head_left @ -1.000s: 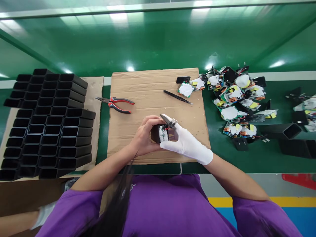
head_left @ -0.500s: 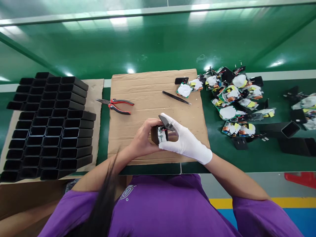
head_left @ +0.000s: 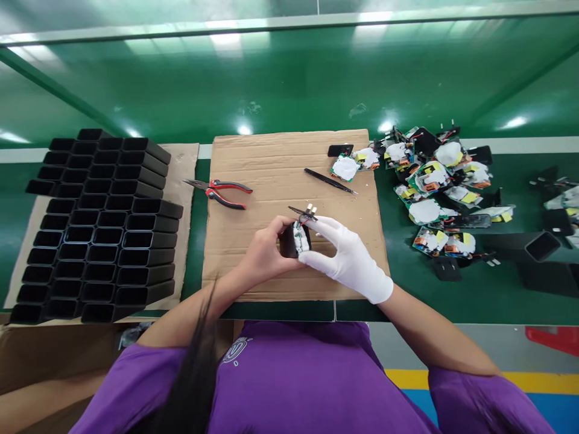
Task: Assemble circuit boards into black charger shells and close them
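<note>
Over the cardboard sheet, my bare left hand (head_left: 266,256) wraps round a black rectangular plastic case (head_left: 287,246). A circuit board with white filler (head_left: 300,237) shows in the case's open end, sitting at least partly inside it. My right hand (head_left: 346,256), in a white glove, pinches a black end cap with two metal plug prongs (head_left: 307,212) above that opening. The cap is tilted and its prongs point away from me. The right thumb reaches to the case's lower edge by the board. Fingertips behind the cap are partly hidden.
Red-and-black long-nose pliers (head_left: 219,193) and black tweezers (head_left: 330,180) lie on the cardboard sheet (head_left: 262,163). Stacked black cases (head_left: 104,241) stand at left. Several circuit boards with caps (head_left: 434,187) are piled at right, beside a loose black case (head_left: 515,244). Another person's forearm (head_left: 49,398) shows lower left.
The end cap has turned in my right hand, so its prongs now stick up and away. My left hand keeps its hold on the case. The whole view has shifted slightly.
</note>
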Tool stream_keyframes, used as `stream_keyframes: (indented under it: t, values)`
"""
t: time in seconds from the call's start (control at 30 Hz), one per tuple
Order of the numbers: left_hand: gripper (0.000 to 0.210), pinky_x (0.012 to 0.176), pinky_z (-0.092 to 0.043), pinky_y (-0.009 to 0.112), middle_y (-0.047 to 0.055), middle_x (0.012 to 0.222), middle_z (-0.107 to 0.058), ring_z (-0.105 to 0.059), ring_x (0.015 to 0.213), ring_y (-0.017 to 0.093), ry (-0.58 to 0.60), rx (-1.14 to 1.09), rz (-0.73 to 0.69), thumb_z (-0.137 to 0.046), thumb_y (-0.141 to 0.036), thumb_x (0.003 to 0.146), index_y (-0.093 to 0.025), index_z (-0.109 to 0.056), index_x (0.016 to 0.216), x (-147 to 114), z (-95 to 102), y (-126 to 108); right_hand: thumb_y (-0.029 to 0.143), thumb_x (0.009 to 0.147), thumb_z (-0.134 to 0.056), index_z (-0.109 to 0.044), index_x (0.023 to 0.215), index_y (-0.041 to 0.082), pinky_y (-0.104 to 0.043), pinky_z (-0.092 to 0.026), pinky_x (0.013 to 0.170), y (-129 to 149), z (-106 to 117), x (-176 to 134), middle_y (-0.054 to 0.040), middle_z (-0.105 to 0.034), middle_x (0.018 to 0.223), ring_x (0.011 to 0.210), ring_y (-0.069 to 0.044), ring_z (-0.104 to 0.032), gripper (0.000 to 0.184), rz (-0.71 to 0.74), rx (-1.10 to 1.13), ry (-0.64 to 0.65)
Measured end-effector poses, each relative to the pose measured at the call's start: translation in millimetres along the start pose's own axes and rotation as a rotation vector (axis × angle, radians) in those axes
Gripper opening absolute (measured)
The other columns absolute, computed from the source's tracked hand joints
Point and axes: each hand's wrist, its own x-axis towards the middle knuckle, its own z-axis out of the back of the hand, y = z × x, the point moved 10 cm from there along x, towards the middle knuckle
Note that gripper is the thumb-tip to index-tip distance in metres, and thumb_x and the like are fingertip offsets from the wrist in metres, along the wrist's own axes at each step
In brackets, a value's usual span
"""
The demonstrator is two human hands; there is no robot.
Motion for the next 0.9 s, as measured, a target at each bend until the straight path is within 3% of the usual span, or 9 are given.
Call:
stream_keyframes:
  t: [0.13, 0.3, 0.43, 0.57, 0.7, 0.9]
  values:
    - [0.059, 0.07, -0.056, 0.027, 0.003, 0.095, -0.074, -0.071, 0.081, 0.019, 0.032, 0.053, -0.059, -0.085, -0.038, 0.061, -0.02, -0.058, 0.11, -1.6, -4.8, -3.6, 0.043, 0.076, -0.081, -0.058, 0.134, 0.021, -0.045, -0.05, 0.108, -4.0, -9.8, 1.7, -0.0121, -0.062, 0.136, 0.126, -0.029, -0.06, 0.067, 0.018, 0.035, 0.071]
    - [0.061, 0.07, -0.056, 0.025, 0.004, 0.098, -0.075, -0.071, 0.079, 0.017, 0.02, 0.092, -0.134, -0.086, -0.038, 0.063, -0.019, -0.058, 0.115, -2.1, -4.5, -10.1, 0.037, 0.072, -0.085, -0.064, 0.125, 0.023, -0.044, -0.051, 0.106, -5.1, -1.3, 1.0, -0.0106, -0.065, 0.13, 0.122, -0.027, -0.062, 0.059, 0.037, 0.0, -0.012]
    - [0.062, 0.074, -0.056, 0.025, 0.003, 0.1, -0.075, -0.071, 0.083, 0.017, 0.041, 0.086, -0.09, -0.087, -0.041, 0.062, -0.019, -0.059, 0.113, -0.1, -6.2, -10.0, 0.038, 0.071, -0.086, -0.066, 0.12, 0.023, -0.044, -0.053, 0.102, -3.7, 3.2, 1.2, -0.0097, -0.067, 0.124, 0.116, -0.026, -0.064, 0.055, 0.046, 0.026, -0.015]
    - [0.062, 0.072, -0.056, 0.025, 0.002, 0.096, -0.074, -0.07, 0.082, 0.016, 0.055, 0.029, -0.02, -0.089, -0.044, 0.059, -0.02, -0.06, 0.109, 1.5, -7.5, -7.2, 0.047, 0.071, -0.084, -0.066, 0.12, 0.024, -0.044, -0.054, 0.101, -11.2, 22.0, -1.5, -0.0089, -0.069, 0.122, 0.112, -0.026, -0.067, 0.056, -0.018, 0.217, -0.117]
    - [0.061, 0.072, -0.056, 0.024, 0.002, 0.099, -0.072, -0.069, 0.082, 0.014, 0.013, -0.071, -0.083, -0.088, -0.041, 0.063, -0.021, -0.058, 0.112, 0.6, -3.3, -13.4, 0.049, 0.068, -0.086, -0.064, 0.122, 0.028, -0.042, -0.056, 0.098, -15.7, 35.7, -6.1, -0.007, -0.069, 0.127, 0.112, -0.026, -0.068, 0.062, -0.029, 0.449, -0.195]
    - [0.063, 0.076, -0.056, 0.025, 0.005, 0.105, -0.071, -0.07, 0.089, 0.016, -0.012, -0.106, -0.16, -0.088, -0.038, 0.064, -0.021, -0.057, 0.116, -1.3, -0.2, -20.8, 0.052, 0.066, -0.086, -0.066, 0.122, 0.027, -0.046, -0.053, 0.102, -1.8, 31.3, -7.0, -0.0077, -0.07, 0.122, 0.113, -0.029, -0.067, 0.065, 0.068, 0.273, -0.131]
